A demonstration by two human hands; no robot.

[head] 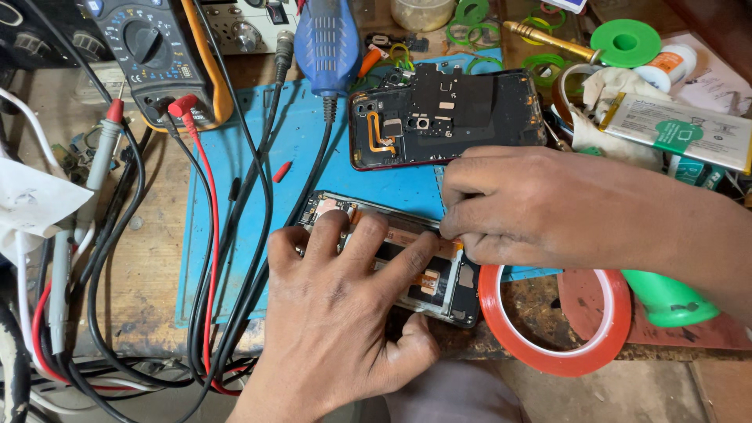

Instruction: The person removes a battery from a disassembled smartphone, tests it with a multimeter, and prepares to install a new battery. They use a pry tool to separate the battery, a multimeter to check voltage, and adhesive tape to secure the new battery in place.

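Under our hands, the opened black phone frame (439, 282) stays unassembled: left hand (345, 313) spreads flat, pinning it; right hand (533, 207) pinches its orange flex strip (457, 244).

A flat white phone battery (680, 129) with a green label patch lies at the bench's upper right.

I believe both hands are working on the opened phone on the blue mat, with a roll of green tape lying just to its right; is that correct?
Not quite: the head view shows the roll of tape to the right of the opened phone is red, not green. The rest holds: the left hand presses on the phone and the right hand touches its upper edge, on the blue mat.
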